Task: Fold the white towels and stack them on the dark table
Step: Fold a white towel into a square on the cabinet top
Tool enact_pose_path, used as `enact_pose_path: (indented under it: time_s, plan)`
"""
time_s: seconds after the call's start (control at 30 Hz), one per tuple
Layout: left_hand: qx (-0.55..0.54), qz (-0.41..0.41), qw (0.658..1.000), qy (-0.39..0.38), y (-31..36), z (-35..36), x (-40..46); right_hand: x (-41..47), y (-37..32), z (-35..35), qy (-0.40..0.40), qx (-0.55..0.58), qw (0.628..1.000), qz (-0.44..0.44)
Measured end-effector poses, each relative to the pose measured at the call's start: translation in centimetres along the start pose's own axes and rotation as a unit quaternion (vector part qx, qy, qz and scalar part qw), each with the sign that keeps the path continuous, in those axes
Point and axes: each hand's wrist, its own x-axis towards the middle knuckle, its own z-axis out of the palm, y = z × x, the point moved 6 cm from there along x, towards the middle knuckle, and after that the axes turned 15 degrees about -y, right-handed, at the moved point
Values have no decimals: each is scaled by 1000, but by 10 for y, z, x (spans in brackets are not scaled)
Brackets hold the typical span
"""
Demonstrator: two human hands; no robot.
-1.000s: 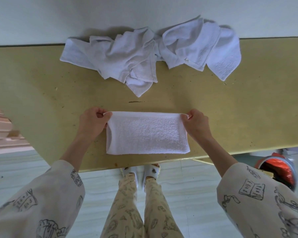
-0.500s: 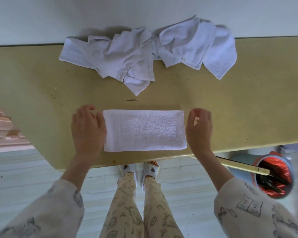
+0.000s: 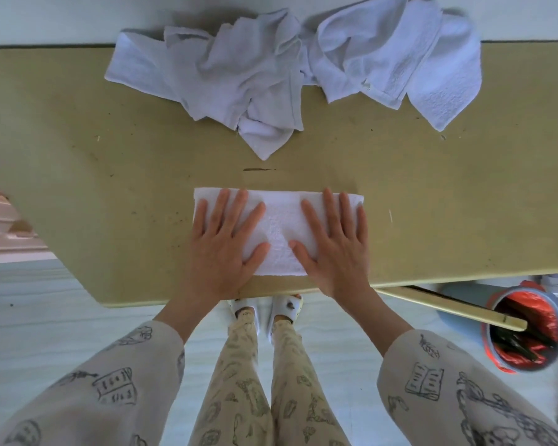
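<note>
One folded towel (image 3: 279,231) lies flat on the tabletop (image 3: 448,201), close to its near edge, as a long rectangle. Taking this towel as the reference point: the left hand (image 3: 221,243) rests palm-down on its left half and the right hand (image 3: 335,243) palm-down on its right half. On both hands the fingers (image 3: 239,207) are straight and spread, pressing the cloth flat; neither hand pinches or grips anything. A bare strip of towel shows between the two thumbs.

Beyond the folded towel, against the far edge of the tabletop and the wall, sits a pile of unfolded towels (image 3: 290,69), crumpled and overlapping. It is well apart from the folded one. How many towels the pile holds cannot be told.

Assessment: the task is at an early stage. The towel under the hands looks folded lengthwise and is being smoothed; it probably needs at least one more fold to become compact. No stack of finished towels is visible anywhere in view. The whole pile remains to be folded and stacked.

Below and right of the folded towel, off the tabletop, a bucket (image 3: 525,329) with a red lining stands on the floor.
</note>
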Motion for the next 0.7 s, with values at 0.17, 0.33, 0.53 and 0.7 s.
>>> enact_pose_path:
  time_s: [0.17, 0.33, 0.53, 0.7]
  plan:
    - [5, -5, 1000, -1, -1, -1, 1, 1, 3, 3, -12, -9, 1000, 10]
    - [-20, -13, 999, -38, -1, -3, 0, -2, -1, -6, -35, 18, 999, 8]
    - [-47, -14, 999, -7, 24, -6, -9, -3, -34, -7, -21, 55, 998, -36]
    - [-24, -39, 999, -20, 2, 5, -14, -6, -14, 7, -42, 9, 999, -29]
